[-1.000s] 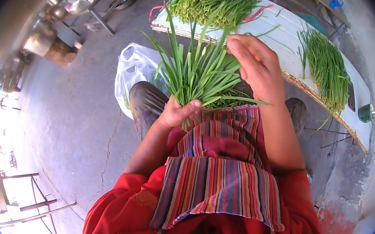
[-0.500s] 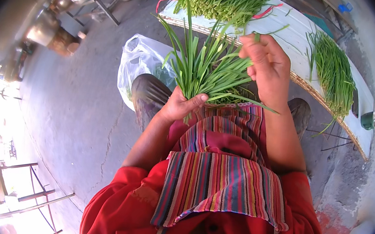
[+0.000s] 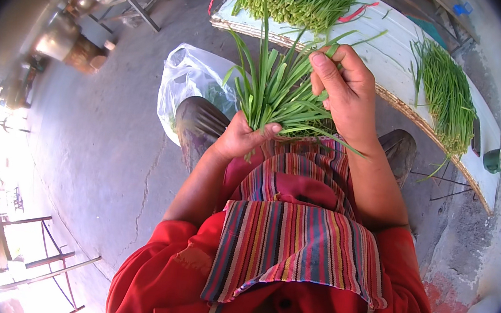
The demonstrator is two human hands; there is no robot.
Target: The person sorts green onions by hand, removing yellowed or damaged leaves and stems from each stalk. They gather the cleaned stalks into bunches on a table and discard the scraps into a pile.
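A loose bunch of garlic chives (image 3: 273,91), long flat green leaves fanning up and to the right, is gripped near its lower ends by my left hand (image 3: 241,138), thumb across the stems. To the right, my right hand (image 3: 356,100) is raised, with thumb and forefinger closed on a chive leaf (image 3: 332,49). Its remaining fingers curl inward. Behind the bunch, between my knees, more greens show partly, mostly hidden by leaves and hand. A striped apron (image 3: 298,248) covers my lap.
A white board (image 3: 391,58) curves across the far right, bearing a large chive pile (image 3: 296,1), a smaller pile (image 3: 448,99), a dark phone-like object (image 3: 476,138) and a green cup (image 3: 492,160). A clear plastic bag (image 3: 176,77) stands by my left knee. Metal pots (image 3: 60,36) sit far left.
My right hand has moved slightly left, closer to the bunch, and turned a little. The bunch has shifted slightly; my left hand keeps its hold.
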